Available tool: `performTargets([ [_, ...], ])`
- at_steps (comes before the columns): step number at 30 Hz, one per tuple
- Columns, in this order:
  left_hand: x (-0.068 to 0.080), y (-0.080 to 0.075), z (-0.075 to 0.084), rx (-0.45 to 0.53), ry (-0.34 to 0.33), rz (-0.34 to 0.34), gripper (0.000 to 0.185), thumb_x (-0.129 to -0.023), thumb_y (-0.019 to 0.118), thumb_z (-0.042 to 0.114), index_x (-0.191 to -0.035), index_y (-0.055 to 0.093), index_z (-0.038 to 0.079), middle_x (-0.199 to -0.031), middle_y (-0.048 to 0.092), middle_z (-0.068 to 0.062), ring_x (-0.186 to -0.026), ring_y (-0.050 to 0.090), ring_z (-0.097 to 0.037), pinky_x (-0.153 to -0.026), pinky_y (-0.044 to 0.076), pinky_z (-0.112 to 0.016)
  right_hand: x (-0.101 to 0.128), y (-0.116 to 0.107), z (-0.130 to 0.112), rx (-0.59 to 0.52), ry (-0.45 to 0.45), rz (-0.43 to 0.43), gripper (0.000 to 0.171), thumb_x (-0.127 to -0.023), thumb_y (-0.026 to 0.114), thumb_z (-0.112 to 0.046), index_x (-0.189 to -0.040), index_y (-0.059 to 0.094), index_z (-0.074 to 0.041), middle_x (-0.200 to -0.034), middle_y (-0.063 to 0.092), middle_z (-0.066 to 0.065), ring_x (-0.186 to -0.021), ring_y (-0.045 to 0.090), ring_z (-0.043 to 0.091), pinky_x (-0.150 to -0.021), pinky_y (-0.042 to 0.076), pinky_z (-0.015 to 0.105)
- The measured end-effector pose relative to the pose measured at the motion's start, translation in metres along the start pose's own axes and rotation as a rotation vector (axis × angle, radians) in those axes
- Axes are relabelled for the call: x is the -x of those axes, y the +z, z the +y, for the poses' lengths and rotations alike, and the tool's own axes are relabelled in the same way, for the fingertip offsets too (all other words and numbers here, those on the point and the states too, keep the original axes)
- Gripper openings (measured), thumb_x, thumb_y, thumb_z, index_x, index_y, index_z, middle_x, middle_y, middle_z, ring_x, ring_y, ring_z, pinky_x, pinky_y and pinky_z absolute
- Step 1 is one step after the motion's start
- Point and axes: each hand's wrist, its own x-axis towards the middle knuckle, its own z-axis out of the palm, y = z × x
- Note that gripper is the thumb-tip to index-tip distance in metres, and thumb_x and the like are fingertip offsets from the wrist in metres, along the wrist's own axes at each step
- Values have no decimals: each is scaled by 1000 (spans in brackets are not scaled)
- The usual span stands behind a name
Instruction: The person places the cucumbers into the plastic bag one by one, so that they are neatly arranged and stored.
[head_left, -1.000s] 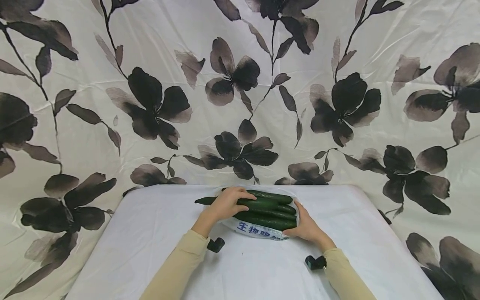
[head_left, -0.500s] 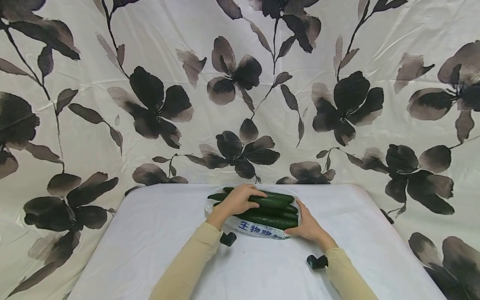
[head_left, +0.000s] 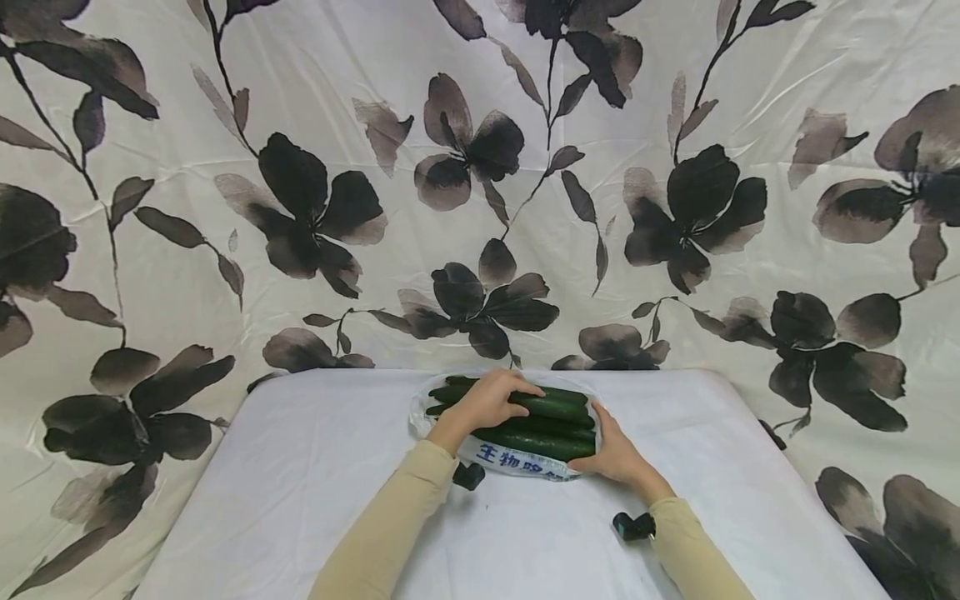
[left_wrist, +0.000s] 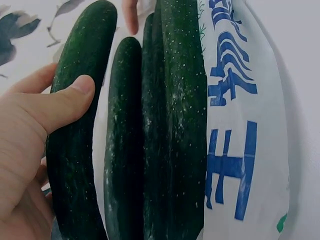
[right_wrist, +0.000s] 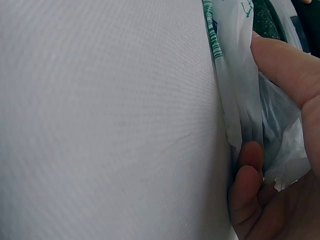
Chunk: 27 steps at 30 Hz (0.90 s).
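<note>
My left hand grips a long dark green cucumber from above, its thumb lying along the near side in the left wrist view. Several other cucumbers lie side by side just below it, in the open mouth of a white plastic bag with blue lettering. At the bag's right end, my right hand holds the plastic between thumb and curled fingers, as the right wrist view shows. The held cucumber's far end is near my right fingertips. My left hand covers part of the pile.
A white-covered table lies under the bag, which sits close to the far edge. Behind hangs a pale cloth with dark flowers. Small black devices are worn at both wrists.
My left hand has moved rightward with the cucumber, whose left tip no longer sticks out beyond the bag. The right hand has stayed at the bag's end.
</note>
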Motion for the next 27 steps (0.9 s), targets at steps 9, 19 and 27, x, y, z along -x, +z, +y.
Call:
performTargets([
  [9, -7, 8, -2, -29, -21, -26, 40, -84, 77, 22, -123, 69, 28, -112, 65, 10, -104, 58, -10, -92, 47, -31, 0, 1, -1, 10, 2, 5, 126, -66, 88, -43, -154, 8, -2, -154, 17, 29, -139, 22, 47, -107, 24, 62],
  [19, -13, 10, -1, -35, -60, -64, 40, -85, 77, 24, -123, 69, 30, -111, 64, 8, -101, 58, -10, -89, 48, -29, -1, 1, -1, -3, 29, 1, 125, -67, 88, -42, -154, 7, -3, -155, 16, 28, -139, 22, 46, -108, 23, 62],
  [27, -15, 14, -5, -31, -69, -85, 41, -84, 78, 22, -123, 69, 29, -110, 64, 9, -98, 58, -9, -87, 48, -30, 1, -1, -3, 5, 21, 5, 124, -67, 89, -39, -154, 9, -2, -155, 16, 29, -139, 21, 47, -108, 22, 62],
])
